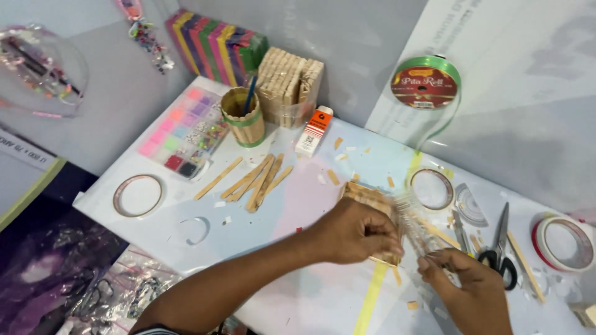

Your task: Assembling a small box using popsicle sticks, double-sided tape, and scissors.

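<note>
Head view. The left hand [357, 232] lies over a small box-like piece built of flat wooden sticks [366, 198], its fingers [388, 239] closed on the piece's near right edge; the piece sits low over the white counter [298, 205], right of centre. The right hand [462, 279], just beside it, has its fingers [434, 260] pinched together at the blurred right side of the same stick piece; what they pinch cannot be told.

Loose wooden sticks [254, 180] lie fanned on the counter to the upper left of the hands. Behind them stand a stick-built cup [243, 118] holding a blue pen, a clear tub of stacked sticks [288, 87] and a white glue bottle [314, 130]. A bead organiser [183, 133] with coloured compartments lies at the far left edge, with a tape ring [138, 196] nearer the viewer.

To the right are a second tape ring [431, 189], a clear protractor [470, 205], black-handled scissors [500, 248] and a red-rimmed tape roll [564, 243]. A green ribbon spool [426, 84] leans on the wall.
</note>
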